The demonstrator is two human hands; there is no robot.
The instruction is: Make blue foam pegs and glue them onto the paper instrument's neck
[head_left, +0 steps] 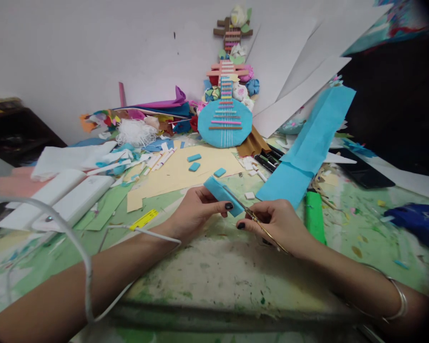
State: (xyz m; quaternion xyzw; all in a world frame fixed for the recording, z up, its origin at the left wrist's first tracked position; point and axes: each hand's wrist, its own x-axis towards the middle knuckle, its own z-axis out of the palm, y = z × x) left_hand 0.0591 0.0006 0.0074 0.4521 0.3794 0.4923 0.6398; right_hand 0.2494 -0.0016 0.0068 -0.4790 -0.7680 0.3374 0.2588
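Lower left of the frame, a white cable (pixel 66 228) runs over the L forearm (pixel 121 267); worth keeping it slack & off to the side so it doesn't tug mid-cut. Left of centre, upper part, three small blue pcs (pixel 219 172) lie beyond the hands, a handy size ref if matching pcs are wanted. Centre: the L hand (pixel 196 209) has its grip closed, thumb & fingers pinching a blue strip (pixel 218 188) held up above the bench (pixel 214 267), tilted down to the right. Can't tell for sure if it's folded; if so, pinch firmly so layers don't slip, & keep the thumb clear of the blade line. Just right of centre, the R hand (pixel 284 224) has its grip closed round the handles of the gold-handled scissors (pixel 255 216); blades lie along the strip, approx. lengthwise, pointing upper left. How far the blades are parted, can't tell. Best: short, steady snips w/ the strip deep btwn the blades, L hand turning the paper rather than R wrist twisting. Further right, a big blue sheet (pixel 293 166) slants up past the R hand, near a green box (pixel 315 216); keep elbow & tips off it to avoid creases.
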